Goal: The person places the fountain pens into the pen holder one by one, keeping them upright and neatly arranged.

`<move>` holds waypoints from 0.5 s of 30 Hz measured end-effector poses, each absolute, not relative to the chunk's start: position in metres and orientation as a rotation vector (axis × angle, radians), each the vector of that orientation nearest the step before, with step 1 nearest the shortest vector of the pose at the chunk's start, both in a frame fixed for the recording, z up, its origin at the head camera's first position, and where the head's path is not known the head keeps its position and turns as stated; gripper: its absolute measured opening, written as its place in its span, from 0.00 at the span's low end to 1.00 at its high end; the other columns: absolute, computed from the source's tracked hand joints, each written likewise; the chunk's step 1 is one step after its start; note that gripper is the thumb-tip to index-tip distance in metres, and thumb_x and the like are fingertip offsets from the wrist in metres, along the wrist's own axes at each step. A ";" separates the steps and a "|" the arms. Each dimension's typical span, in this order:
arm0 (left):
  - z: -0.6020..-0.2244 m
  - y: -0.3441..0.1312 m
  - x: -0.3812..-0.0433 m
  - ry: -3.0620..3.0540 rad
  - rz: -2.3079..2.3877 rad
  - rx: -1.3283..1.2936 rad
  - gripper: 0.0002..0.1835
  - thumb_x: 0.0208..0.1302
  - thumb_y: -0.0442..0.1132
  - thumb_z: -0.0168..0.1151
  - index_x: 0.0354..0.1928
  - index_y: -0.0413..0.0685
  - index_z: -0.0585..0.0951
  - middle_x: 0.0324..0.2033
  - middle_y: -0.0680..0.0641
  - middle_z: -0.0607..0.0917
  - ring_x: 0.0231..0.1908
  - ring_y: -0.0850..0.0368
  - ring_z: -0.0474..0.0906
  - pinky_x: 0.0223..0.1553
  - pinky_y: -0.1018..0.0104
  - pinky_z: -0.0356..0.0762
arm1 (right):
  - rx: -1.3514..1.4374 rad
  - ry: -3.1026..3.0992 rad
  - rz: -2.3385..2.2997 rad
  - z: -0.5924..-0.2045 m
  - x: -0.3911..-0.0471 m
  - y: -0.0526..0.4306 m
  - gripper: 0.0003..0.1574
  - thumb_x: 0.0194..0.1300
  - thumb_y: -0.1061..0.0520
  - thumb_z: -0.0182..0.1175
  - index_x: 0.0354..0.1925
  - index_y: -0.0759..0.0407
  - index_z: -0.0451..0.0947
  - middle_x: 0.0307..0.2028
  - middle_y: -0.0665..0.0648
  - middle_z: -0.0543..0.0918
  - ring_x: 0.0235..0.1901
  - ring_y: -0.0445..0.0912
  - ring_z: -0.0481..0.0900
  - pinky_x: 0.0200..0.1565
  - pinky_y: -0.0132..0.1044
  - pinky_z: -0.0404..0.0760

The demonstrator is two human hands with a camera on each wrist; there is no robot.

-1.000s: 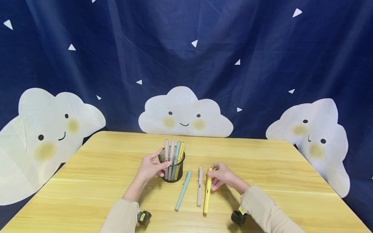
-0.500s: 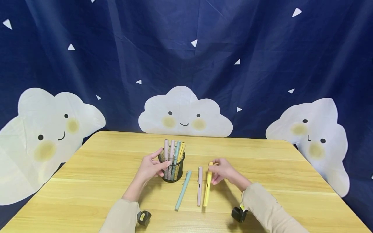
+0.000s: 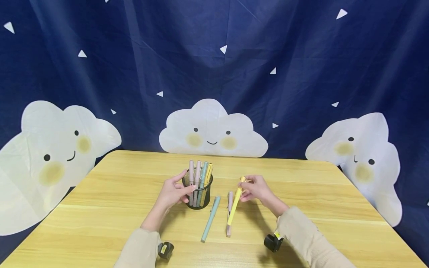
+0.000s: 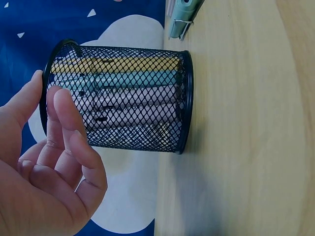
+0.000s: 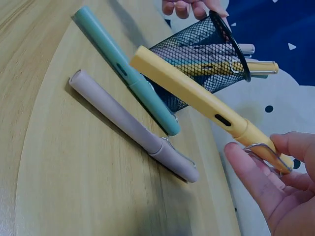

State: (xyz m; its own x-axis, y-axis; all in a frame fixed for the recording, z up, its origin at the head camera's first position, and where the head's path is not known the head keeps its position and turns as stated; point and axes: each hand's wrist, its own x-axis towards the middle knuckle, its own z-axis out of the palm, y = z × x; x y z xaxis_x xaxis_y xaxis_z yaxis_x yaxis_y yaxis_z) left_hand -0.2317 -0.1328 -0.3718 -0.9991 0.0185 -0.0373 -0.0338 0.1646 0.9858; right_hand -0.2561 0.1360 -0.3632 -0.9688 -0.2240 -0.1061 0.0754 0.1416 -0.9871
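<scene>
My left hand (image 3: 171,192) holds a black mesh pen cup (image 3: 207,199) by its rim, thumb and forefinger spread around it. Pale pink, teal and yellow pens (image 3: 199,173) stand in the cup, clips up. In the left wrist view, the fingertips (image 4: 64,101) overlap the mesh wall. My right hand (image 3: 257,188) pinches a yellow capped pen (image 3: 236,203) at its clip end, raised and slanting down to the left. The right wrist view shows the thumb and fingers at the metal clip. Below the yellow pen lies a pale pink pen (image 5: 115,113), partly covered by it in the head view.
A teal pen (image 3: 210,219) lies on the wooden table (image 3: 100,208) between the cup and the pink pen. Behind the table hangs a dark blue curtain (image 3: 214,74) with white clouds. Black wrist cameras (image 3: 273,242) sit below both wrists.
My right hand has lifted the yellow pen up and away, tilting its lower end left over the pink pen. My left hand and the cup have stayed in place.
</scene>
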 end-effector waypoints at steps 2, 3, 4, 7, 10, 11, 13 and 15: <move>-0.371 -0.133 -0.231 2.359 2.008 -0.019 0.40 0.51 0.36 0.66 0.65 0.45 0.60 0.21 0.37 0.80 0.10 0.59 0.71 0.13 0.72 0.58 | -0.170 2.171 -1.934 -0.363 -0.256 0.135 0.25 0.60 0.68 0.52 0.52 0.82 0.60 0.23 0.59 0.77 0.15 0.44 0.78 0.23 0.37 0.79; -0.371 -0.133 -0.231 2.357 2.010 -0.019 0.40 0.51 0.36 0.66 0.65 0.45 0.60 0.20 0.37 0.80 0.10 0.59 0.71 0.13 0.72 0.58 | -0.178 2.163 -1.944 -0.362 -0.256 0.134 0.26 0.60 0.68 0.52 0.53 0.82 0.59 0.23 0.59 0.76 0.15 0.44 0.77 0.23 0.38 0.79; -0.371 -0.133 -0.231 2.355 2.010 -0.020 0.40 0.51 0.36 0.66 0.65 0.45 0.60 0.20 0.37 0.80 0.10 0.59 0.71 0.13 0.72 0.59 | -0.187 2.158 -1.953 -0.362 -0.256 0.134 0.26 0.60 0.68 0.52 0.54 0.82 0.59 0.23 0.59 0.76 0.15 0.44 0.77 0.23 0.38 0.79; -0.371 -0.133 -0.231 2.353 2.011 -0.022 0.40 0.50 0.36 0.67 0.65 0.46 0.60 0.20 0.37 0.80 0.10 0.59 0.71 0.13 0.72 0.59 | -0.208 2.158 -1.977 -0.360 -0.254 0.131 0.26 0.60 0.68 0.53 0.53 0.81 0.60 0.25 0.59 0.75 0.14 0.43 0.77 0.22 0.37 0.79; -0.372 -0.133 -0.232 2.352 2.012 -0.018 0.40 0.50 0.36 0.67 0.65 0.46 0.60 0.20 0.38 0.80 0.10 0.59 0.71 0.13 0.72 0.59 | -0.235 2.188 -1.990 -0.359 -0.253 0.129 0.26 0.59 0.68 0.54 0.53 0.80 0.61 0.25 0.59 0.74 0.13 0.44 0.76 0.22 0.39 0.79; -0.372 -0.133 -0.232 2.353 2.012 -0.018 0.40 0.50 0.36 0.67 0.65 0.46 0.60 0.20 0.38 0.80 0.10 0.59 0.71 0.13 0.72 0.59 | -0.246 2.201 -1.997 -0.360 -0.255 0.129 0.27 0.59 0.68 0.54 0.54 0.80 0.60 0.25 0.60 0.74 0.13 0.45 0.77 0.22 0.40 0.79; -0.373 -0.133 -0.233 2.356 2.010 -0.018 0.40 0.50 0.36 0.67 0.65 0.46 0.60 0.20 0.39 0.80 0.10 0.59 0.71 0.13 0.72 0.59 | -0.319 2.206 -2.025 -0.378 -0.268 0.134 0.31 0.58 0.64 0.58 0.56 0.76 0.59 0.24 0.60 0.75 0.14 0.46 0.77 0.22 0.42 0.79; -0.373 -0.133 -0.233 2.362 2.006 -0.019 0.40 0.50 0.36 0.67 0.65 0.46 0.60 0.20 0.40 0.81 0.10 0.59 0.71 0.13 0.71 0.59 | -0.359 2.210 -2.069 -0.404 -0.289 0.141 0.35 0.56 0.60 0.62 0.57 0.70 0.58 0.24 0.62 0.76 0.14 0.50 0.78 0.22 0.46 0.78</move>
